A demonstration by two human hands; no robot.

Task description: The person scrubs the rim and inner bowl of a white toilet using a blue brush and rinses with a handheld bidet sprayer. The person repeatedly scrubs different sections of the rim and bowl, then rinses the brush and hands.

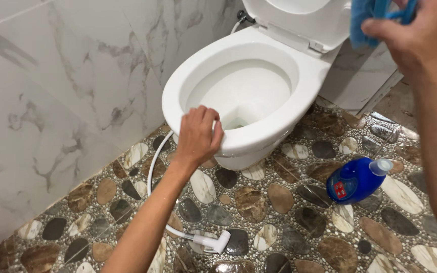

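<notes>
A white toilet bowl (279, 88) stands against the marble wall, its seat and lid (304, 17) raised. My left hand (198, 134) grips the front rim of the bowl, fingers curled over the edge. My right hand (405, 30) is up at the top right, next to the raised lid, closed on a blue cloth (367, 17) that hangs against the lid's edge.
A blue bottle with a white cap (357, 179) stands on the pebble floor (259, 212) right of the bowl. A white spray nozzle (216, 241) on a white hose (153, 162) lies on the floor in front. Marble wall (51, 101) at left.
</notes>
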